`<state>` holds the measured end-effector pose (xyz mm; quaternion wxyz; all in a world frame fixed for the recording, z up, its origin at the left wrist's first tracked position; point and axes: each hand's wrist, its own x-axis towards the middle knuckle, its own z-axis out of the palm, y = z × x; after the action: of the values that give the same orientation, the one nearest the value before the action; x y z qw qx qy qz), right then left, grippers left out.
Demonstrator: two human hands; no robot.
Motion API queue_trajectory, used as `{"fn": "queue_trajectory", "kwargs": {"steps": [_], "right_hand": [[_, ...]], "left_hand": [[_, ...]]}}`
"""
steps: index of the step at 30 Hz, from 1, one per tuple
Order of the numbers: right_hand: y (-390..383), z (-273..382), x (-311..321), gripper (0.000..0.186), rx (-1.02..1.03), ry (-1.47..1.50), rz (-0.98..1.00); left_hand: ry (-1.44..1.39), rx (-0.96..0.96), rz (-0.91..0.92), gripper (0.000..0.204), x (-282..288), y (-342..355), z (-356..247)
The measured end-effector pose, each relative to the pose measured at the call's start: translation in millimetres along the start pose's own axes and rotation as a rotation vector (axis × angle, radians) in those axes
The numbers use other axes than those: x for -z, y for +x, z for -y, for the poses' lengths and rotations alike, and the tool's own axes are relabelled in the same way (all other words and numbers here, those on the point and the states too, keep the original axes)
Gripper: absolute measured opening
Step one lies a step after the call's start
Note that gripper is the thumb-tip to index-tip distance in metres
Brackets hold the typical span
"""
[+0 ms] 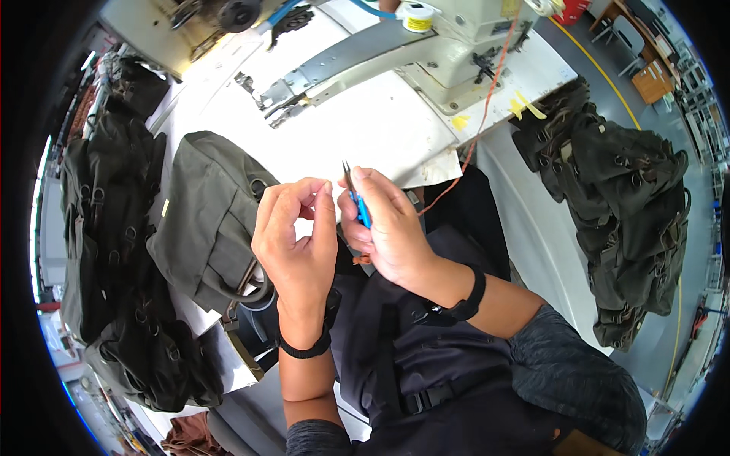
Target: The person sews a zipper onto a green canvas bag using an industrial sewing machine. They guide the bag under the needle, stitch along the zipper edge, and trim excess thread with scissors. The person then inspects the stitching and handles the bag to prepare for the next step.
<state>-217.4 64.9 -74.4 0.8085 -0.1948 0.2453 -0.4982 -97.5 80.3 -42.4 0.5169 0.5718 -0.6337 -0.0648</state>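
Note:
My right hand [388, 232] is closed around small thread snips [360, 207] with blue handles; their two thin metal tips point up and away from me. Close beside it, my left hand [298, 232] is raised with thumb and forefinger pinched together. Whatever that pinch holds, if anything, is too small to make out. The hands are near each other but apart, above my lap at the near edge of the white work table [342, 144]. A dark olive fabric bag [213, 220] lies just left of my left hand.
A sewing machine [350, 64] spans the table's far side, with a yellow-and-white spool [417, 18] on it. An orange cord [487, 106] hangs down from it at the right. Dark bags are piled at the left [114, 228] and right [627, 197].

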Motion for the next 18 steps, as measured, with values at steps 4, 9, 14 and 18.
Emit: {"fn": "queue_trajectory", "kwargs": {"steps": [4,9,14,18], "right_hand": [[4.1,14.6,10.9,0.03,-0.065,-0.233,0.032],[-6.6,23.0,16.5,0.034,-0.112,-0.809,0.298],[-8.2,38.2,-2.4,0.033,0.08,-0.73,0.13],[16.3,40.4,-23.4,0.041,0.094,-0.6,0.165]], "left_hand": [[-0.007,0.051,-0.05,0.005,12.1,9.8,7.8],[-0.071,0.086,-0.129,0.006,24.9,20.5,23.9],[-0.134,0.108,-0.111,0.009,27.1,17.3,28.9],[-0.115,0.045,-0.071,0.012,29.5,15.4,26.1]]}}
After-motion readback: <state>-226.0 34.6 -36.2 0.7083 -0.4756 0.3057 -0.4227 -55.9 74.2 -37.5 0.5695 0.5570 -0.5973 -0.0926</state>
